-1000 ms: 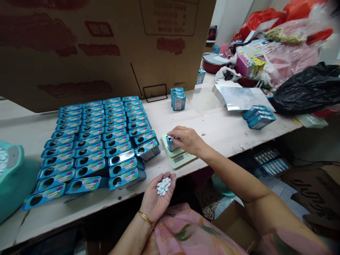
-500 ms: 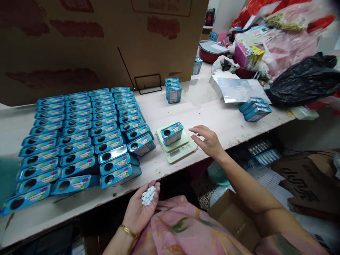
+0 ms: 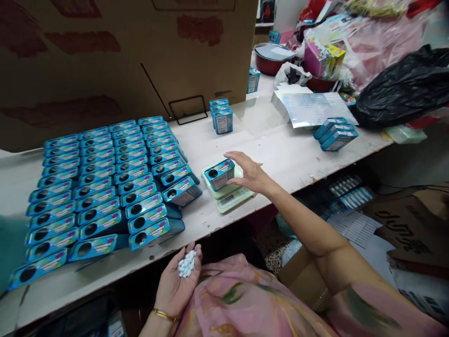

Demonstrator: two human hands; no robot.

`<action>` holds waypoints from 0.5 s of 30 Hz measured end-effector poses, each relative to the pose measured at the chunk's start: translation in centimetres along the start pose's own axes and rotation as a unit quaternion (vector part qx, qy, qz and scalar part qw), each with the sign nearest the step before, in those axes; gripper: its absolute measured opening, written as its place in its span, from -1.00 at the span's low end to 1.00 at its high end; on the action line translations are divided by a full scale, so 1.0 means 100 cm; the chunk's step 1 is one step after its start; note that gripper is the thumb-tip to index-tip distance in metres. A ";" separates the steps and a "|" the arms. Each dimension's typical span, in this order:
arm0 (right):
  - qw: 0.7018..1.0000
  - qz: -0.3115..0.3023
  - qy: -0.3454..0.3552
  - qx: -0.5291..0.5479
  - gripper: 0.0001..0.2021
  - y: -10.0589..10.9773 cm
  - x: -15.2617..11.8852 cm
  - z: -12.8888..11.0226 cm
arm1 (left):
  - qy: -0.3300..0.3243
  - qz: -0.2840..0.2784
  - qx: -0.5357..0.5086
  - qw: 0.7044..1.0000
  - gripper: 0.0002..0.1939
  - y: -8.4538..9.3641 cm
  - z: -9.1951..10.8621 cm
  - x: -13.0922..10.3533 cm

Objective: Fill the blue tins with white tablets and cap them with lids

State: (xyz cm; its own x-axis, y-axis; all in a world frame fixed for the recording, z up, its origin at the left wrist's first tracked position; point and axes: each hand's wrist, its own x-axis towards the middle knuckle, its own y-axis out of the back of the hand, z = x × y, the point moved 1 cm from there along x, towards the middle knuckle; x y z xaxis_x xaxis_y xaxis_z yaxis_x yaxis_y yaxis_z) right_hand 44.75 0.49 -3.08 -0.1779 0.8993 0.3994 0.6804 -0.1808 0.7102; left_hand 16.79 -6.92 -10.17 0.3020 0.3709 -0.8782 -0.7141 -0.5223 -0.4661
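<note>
A blue tin [image 3: 220, 175] with a round dark hole in its top stands on a pale green scale [image 3: 233, 200]. My right hand [image 3: 249, 173] is at the tin's right end, thumb and fingers spread apart around it; whether they touch it I cannot tell. Below the table edge, my left hand [image 3: 178, 283] lies palm up, fingers curled, cupping a small heap of white candies [image 3: 187, 264]. Rows of similar blue tins [image 3: 101, 182] cover the table's left part. White pieces show in the hole of one tilted tin [image 3: 182, 192] left of the scale.
A large cardboard box [image 3: 129, 61] stands behind the rows. Three blue tins [image 3: 223, 122] stand behind the scale, and several more [image 3: 338, 135] at the right. Beyond them lie a silvery sheet [image 3: 312, 108], a black bag [image 3: 400, 89] and a red basin [image 3: 270, 63].
My right hand has moved left, from beside the scale to the tin on it. The left hand still holds the candies. The view has shifted slightly.
</note>
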 end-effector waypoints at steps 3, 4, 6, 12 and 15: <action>1.000 -0.013 0.007 -0.006 -0.39 -0.003 0.005 0.000 | 0.000 -0.003 0.003 1.000 -0.76 0.000 -0.003 0.000; 1.000 -0.016 0.007 -0.009 -0.39 -0.004 0.006 -0.001 | -0.002 -0.002 0.004 1.000 -0.76 0.000 -0.003 0.000; 1.000 -0.020 0.009 -0.014 -0.40 -0.005 0.008 -0.001 | -0.010 0.000 0.006 1.000 -0.76 0.001 -0.005 -0.001; 1.000 -0.018 0.011 -0.007 -0.40 -0.007 0.009 0.000 | -0.028 -0.013 0.007 0.999 -0.77 0.006 -0.012 -0.012; 1.000 -0.005 -0.007 0.014 -0.41 -0.010 0.008 0.008 | -0.042 -0.020 0.010 0.999 -0.78 0.010 -0.019 -0.019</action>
State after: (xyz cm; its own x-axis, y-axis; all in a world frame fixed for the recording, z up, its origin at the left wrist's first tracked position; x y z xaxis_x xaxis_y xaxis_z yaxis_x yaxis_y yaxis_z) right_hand 44.45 1.70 -3.91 -0.1756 0.9067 0.3835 0.6984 -0.1598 0.6977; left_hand 16.71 -9.56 -9.13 0.2766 0.4552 -0.8463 -0.7149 -0.4911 -0.4978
